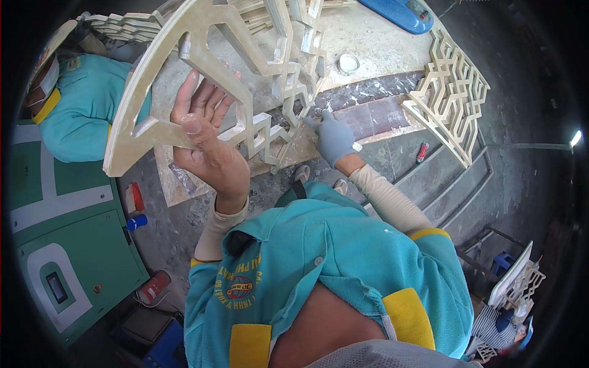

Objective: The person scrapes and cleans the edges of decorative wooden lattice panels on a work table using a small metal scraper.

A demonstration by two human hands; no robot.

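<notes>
A pale wooden lattice panel with a curved outer rim is raised and tilted over the work table. My left hand, bare and palm up, is at its lower bar, thumb in front and fingers showing through the opening behind. My right hand, in a grey glove, has its fingertips at the panel's right-hand edge, where the exact contact is small and partly hidden.
On the table are a round white lid, a blue tool and another lattice panel at the right. A co-worker in teal is at the left, above green cabinets. A red can lies lower right.
</notes>
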